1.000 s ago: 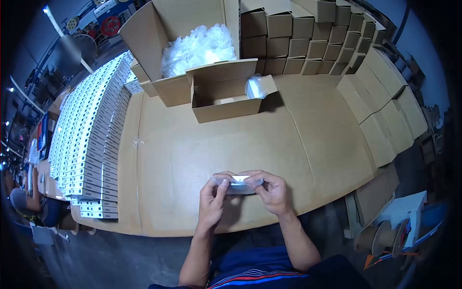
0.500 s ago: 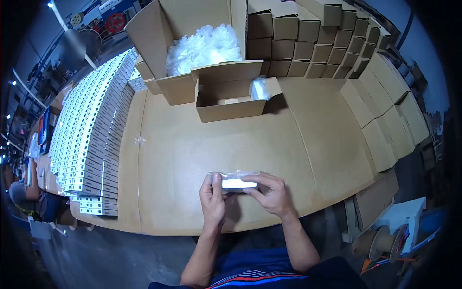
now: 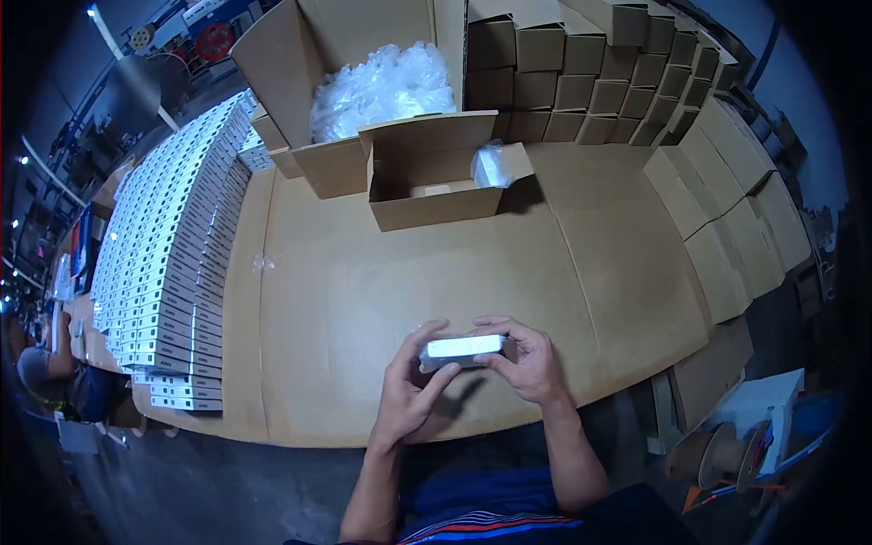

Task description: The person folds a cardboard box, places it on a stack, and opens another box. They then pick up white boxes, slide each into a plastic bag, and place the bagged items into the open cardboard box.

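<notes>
Above the near part of the table, a small white box in a clear plastic bag [image 3: 463,347] is held between my two hands. My left hand [image 3: 411,386] grips its left end, with the thumb at the lower front and the fingers behind. At the right end, my right hand [image 3: 522,363] pinches it between thumb and fingers. Farther back stands an open brown carton [image 3: 436,213] with its flap raised. Another bagged white box [image 3: 490,167] rests at that carton's right end, partly over the side flap.
A large carton [image 3: 331,171] of clear plastic bags [image 3: 386,91] stands at the back. Tall stacks of small white boxes [image 3: 173,291] line the left side. Brown cartons [image 3: 554,91] are piled at back right, more [image 3: 727,209] at right. A person [image 3: 59,363] sits far left.
The bagged white box has been raised and turned slightly, moving a little right. My left hand has shifted its hold, its thumb now lower on the front; my right hand has moved slightly right.
</notes>
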Demonstrator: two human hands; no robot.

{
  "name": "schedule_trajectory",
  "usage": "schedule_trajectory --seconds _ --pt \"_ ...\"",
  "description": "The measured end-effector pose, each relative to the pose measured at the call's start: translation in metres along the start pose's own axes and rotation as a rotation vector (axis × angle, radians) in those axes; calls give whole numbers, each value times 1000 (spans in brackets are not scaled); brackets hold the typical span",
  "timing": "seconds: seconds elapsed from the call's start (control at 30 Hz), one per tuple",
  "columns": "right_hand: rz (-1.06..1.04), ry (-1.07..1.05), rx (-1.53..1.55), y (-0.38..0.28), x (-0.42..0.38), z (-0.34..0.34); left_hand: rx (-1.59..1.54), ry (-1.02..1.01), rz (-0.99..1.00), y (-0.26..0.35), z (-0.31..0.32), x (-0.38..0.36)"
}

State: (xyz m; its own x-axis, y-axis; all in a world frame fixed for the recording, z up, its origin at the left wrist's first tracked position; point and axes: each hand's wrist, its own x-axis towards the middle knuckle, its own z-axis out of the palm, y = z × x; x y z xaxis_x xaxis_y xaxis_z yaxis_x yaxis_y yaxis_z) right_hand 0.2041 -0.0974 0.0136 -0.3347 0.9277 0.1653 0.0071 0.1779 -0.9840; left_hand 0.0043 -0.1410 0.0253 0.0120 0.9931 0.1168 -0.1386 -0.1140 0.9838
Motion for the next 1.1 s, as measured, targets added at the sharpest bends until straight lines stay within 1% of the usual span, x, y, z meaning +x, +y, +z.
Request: schedule_trajectory --seconds 0.07,0.1,0.13,0.23,0.33,0.37,0.47,0.5,0.6,0.63,0.7,0.73,0.77,0.8,0.87,0.9,1.0,1.03,1.1 --pt "-104 -2 -178 -5 4 -2 155 -73 -7 -4 -7 0" --pt "-145 14 -273 -12 5 -2 78 -44 -47 0 -5 1" --pt "-186 30 -368 -18 7 -3 64 -38 -65 -1 -5 1" --pt "-255 82 -500 -40 14 -1 63 -38 -105 -5 -10 1" --pt "-370 -143 -527 -43 20 -9 109 -57 -116 -5 -12 5" --pt "-445 -205 -562 -47 24 -10 106 -61 -118 -3 -12 6" --pt "-463 -351 -660 -55 34 -15 166 -70 -87 -2 -12 12" --pt "-489 -370 -756 -61 38 -17 197 -70 -69 -1 -12 14" --pt "-453 -488 -1021 -74 50 -24 179 -86 -31 -2 -16 27" --pt "-470 -468 -1004 -77 56 -25 242 -123 26 -4 -21 34" --pt "-502 -427 -969 -84 71 -28 213 -41 -16 3 -21 46" --pt "-498 -314 -948 -85 79 -31 197 0 -34 9 -21 54" --pt "-494 -201 -926 -86 88 -34 275 29 -35 15 -25 63" --pt "-490 -91 -901 -86 97 -37 441 57 39 16 -31 73" --pt "-530 194 -848 -83 121 -37 776 119 179 13 -44 95" --pt "-459 329 -793 -83 132 -33 846 136 190 12 -47 105" --pt "-476 576 -741 -64 166 -28 1066 145 107 10 -55 136" --pt "-505 586 -772 -55 175 -27 1182 183 232 2 -58 145" --pt "-564 612 -837 -38 191 -26 1241 167 190 -5 -61 154"
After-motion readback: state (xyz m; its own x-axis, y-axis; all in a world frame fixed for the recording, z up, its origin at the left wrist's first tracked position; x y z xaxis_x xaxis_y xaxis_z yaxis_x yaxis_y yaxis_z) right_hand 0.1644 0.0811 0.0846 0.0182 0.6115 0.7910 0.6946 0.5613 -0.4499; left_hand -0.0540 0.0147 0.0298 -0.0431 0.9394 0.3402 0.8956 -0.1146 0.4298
